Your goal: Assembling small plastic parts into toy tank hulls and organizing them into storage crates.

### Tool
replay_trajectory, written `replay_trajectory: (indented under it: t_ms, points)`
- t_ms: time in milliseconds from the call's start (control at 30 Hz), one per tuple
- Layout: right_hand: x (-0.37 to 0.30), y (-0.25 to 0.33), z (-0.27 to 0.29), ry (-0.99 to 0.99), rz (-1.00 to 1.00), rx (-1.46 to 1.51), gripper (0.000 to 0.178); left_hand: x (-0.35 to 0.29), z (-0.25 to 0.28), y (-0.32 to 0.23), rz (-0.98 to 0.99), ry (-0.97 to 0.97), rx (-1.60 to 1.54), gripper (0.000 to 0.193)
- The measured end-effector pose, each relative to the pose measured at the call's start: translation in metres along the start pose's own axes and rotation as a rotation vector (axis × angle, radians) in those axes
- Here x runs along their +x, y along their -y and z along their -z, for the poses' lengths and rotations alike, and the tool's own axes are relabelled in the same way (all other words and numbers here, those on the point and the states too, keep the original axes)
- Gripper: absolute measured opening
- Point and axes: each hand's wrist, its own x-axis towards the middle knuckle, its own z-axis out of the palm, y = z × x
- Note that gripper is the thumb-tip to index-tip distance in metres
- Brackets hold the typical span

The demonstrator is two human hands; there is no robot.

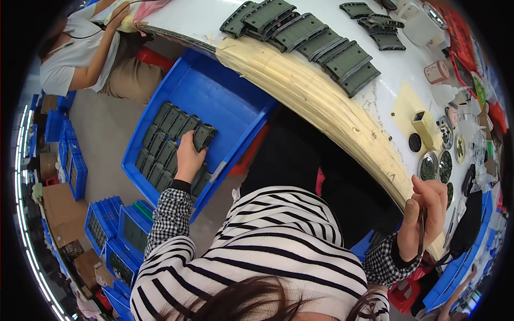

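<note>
My left hand (190, 158) reaches into a blue plastic bin (230, 104) on my left. Its thumb and fingers are closed on a dark green rectangular plastic part (204, 137) at the end of a row. More parts of the same kind (156, 142) lie in close rows beneath and beside that hand. Near the table's right edge my right hand (425, 211) is raised, its fingers closed on a thin metal tool (421, 235) that looks like tweezers. Part of the tool is hidden by the fingers.
A line of dark green parts (305, 33) lies along the far side of the white table (369, 101), behind its taped edge (316, 91). Round dishes of small pieces (429, 166) stand at the right. Blue crates (104, 224) are stacked at the left. Another person (101, 64) sits at far left.
</note>
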Motion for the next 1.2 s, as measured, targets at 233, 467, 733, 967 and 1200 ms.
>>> replay_trajectory:
  t_ms: [233, 467, 733, 967, 1200]
  points:
    - [-0.011, -0.002, -0.004, -0.011, -0.013, -0.002, 0.031, -0.002, 0.0, -0.008, 0.084, -0.097, 0.108, 0.056]
    - [-0.015, -0.001, -0.009, -0.01, -0.029, -0.016, 0.031, -0.021, 0.005, -0.039, -0.029, 0.001, -0.037, 0.055]
    - [-0.018, -0.002, -0.01, -0.011, -0.04, -0.024, 0.031, -0.014, -0.009, -0.024, -0.013, -0.022, 0.145, 0.051]
    - [-0.016, -0.001, -0.013, 0.002, -0.052, -0.004, 0.03, -0.025, -0.007, -0.029, -0.106, 0.071, -0.008, 0.053]
    - [-0.016, -0.004, -0.013, 0.016, -0.068, -0.002, 0.029, -0.023, 0.009, -0.044, -0.029, 0.205, -0.007, 0.046]
